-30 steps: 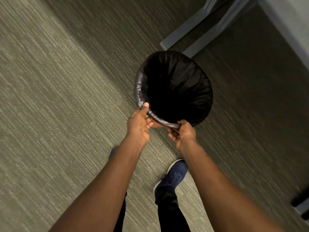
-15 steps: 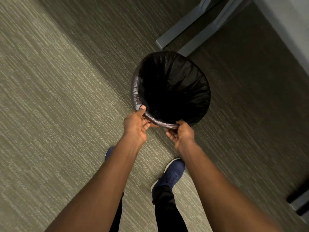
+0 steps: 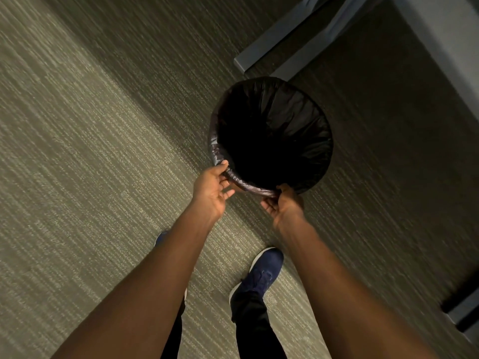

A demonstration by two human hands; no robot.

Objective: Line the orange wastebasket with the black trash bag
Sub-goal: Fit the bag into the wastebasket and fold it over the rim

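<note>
Head view: over the past second both hands have barely shifted along the near rim; the left hand (image 3: 212, 187) and right hand (image 3: 283, 203) pinch the rolled edge of the black trash bag (image 3: 274, 136), which covers the wastebasket on the carpet (image 3: 90, 151); lining looks nearly finished. Count: one bag, two hands, two shoes; no orange shows

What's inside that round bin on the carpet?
Only the black trash bag shows, spread inside and rolled over the rim, where the left hand and right hand pinch it. The bottom is too dark to see, and the bag hides the bin's walls.
</note>
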